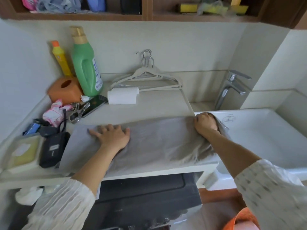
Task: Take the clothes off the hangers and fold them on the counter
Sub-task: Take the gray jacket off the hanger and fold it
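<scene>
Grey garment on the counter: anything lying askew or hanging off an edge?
Yes. The grey garment overhangs the counter at its right end, where the right hand grips it bunched beside the sink. The left hand presses it flat. The hangers lie empty behind.

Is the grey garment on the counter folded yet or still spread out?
Partly folded: the grey garment lies as a narrow band; left hand presses it flat, right hand grips its end.

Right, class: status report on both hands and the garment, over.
Left hand flat on grey garment. Right hand gripping its end. Hangers behind, clear.
</scene>
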